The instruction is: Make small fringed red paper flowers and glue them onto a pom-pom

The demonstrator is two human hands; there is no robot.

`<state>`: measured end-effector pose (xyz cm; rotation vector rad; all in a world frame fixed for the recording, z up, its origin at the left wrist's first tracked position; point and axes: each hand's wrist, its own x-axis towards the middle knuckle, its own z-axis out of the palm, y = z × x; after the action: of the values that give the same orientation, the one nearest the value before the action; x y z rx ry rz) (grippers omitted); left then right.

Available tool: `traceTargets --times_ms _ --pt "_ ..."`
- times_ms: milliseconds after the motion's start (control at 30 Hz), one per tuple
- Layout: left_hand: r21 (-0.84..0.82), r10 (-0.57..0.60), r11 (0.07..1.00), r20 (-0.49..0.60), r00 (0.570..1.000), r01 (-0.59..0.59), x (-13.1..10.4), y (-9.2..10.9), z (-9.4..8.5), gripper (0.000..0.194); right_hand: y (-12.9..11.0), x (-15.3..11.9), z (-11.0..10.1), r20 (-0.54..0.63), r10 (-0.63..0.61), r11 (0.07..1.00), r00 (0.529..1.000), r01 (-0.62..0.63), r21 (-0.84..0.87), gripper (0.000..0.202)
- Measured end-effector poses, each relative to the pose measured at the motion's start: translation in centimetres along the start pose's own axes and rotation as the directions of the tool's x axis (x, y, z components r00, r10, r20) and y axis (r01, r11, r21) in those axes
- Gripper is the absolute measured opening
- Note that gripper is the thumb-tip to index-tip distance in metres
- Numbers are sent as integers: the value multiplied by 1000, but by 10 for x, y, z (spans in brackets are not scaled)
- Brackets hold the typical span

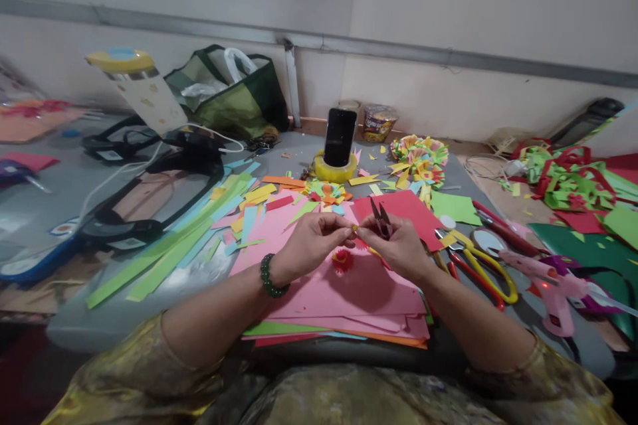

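A small yellow paper scrap (355, 228) (too tiny to show its long axis) sits pinched between left hand (319, 244) and right hand (401, 249), fingers closed, equally near; the right also grips dark-bladed metal scissors (381, 214). Slightly left, nearer, lies a red fringed paper flower (342, 261).

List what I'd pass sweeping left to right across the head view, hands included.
Yellow-lidded tumbler, green tote bag, left hand, small yellow piece, right hand, pink glue gun.
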<state>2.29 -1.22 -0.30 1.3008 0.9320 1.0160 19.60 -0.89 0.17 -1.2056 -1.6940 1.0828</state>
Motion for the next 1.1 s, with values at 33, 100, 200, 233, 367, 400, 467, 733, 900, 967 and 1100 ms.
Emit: traceTargets --times_ms 33,100,200,233,367,400,467,733,900,967,1100 --pt "-21 -15 1000 9 1000 15 0 0 0 24 0 0 0 12 -9 1000 1000 9 7 20" --pt "-58 -47 997 25 999 48 1 1 0 26 -1 -1 0 26 -26 999 999 26 23 22" --pt "-83 -81 993 30 996 83 2 2 0 30 0 -2 0 20 -50 998 999 49 36 23" --pt "-86 -89 992 29 996 91 2 2 0 31 0 -2 1 17 -55 998 998 55 41 23" --pt "-89 -99 991 15 995 100 3 2 1 36 1 -2 3 21 -62 995 998 60 84 23" --pt "-81 -93 992 10 996 93 3 2 1 37 0 -3 3 26 -63 994 998 60 95 23" --pt "-50 -66 997 1 998 66 2 2 1 39 -1 -3 3 43 -60 992 997 55 117 23" --pt "80 19 997 -15 1000 -18 0 5 0 37 -4 -2 4 73 18 983 997 -31 182 26" --pt "85 3 996 -27 1000 -1 -1 7 3 34 -2 -1 5 76 -1 990 997 -10 143 19" --pt "73 0 997 -27 1000 2 -2 7 3 34 -2 -1 4 87 -15 992 996 4 128 19" --pt "57 -2 998 -21 1000 3 -2 6 3 35 -2 0 2 104 -25 994 994 14 110 17"
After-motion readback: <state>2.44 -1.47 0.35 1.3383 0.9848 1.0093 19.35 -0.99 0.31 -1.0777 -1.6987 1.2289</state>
